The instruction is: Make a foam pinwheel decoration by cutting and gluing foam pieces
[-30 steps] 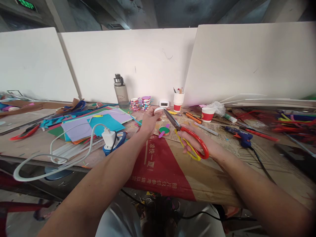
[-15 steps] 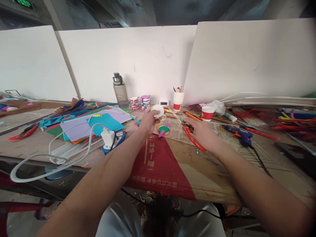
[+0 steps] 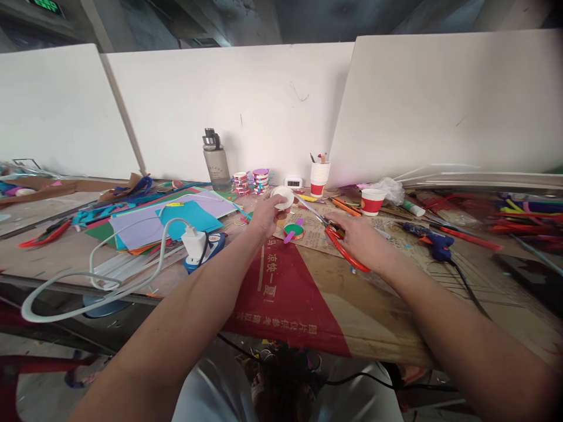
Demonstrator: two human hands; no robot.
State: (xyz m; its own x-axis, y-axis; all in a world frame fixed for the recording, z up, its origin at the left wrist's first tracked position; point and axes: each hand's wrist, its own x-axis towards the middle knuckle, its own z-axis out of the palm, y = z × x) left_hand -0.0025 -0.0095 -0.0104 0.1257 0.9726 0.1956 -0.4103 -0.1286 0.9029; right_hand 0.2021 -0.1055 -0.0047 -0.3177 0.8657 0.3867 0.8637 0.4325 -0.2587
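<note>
My left hand [image 3: 265,217] pinches a white round cup-like piece [image 3: 284,198], its pale face turned toward me. My right hand [image 3: 358,234] is wrapped round a pair of scissors [image 3: 347,252] with red handles. The blades point up and left, and their tips reach the right edge of the white piece; whether they cut into it I cannot tell. Below, between my two hands, a small round piece with a green inside [image 3: 294,232] lies on the printed cardboard, a purple strip across it.
Behind stand stacked ringed pieces [image 3: 260,181], a small clock [image 3: 294,183], a bottle [image 3: 216,161] and cups [image 3: 320,179]. Another paper cup [image 3: 372,201] and a blue glue gun [image 3: 433,241] lie rightward. Coloured paper [image 3: 189,223] and a white cable [image 3: 65,316] are at left.
The scissor tips have moved left to the edge of the white piece. My left hand keeps its hold, and the whole view has shifted slightly.
</note>
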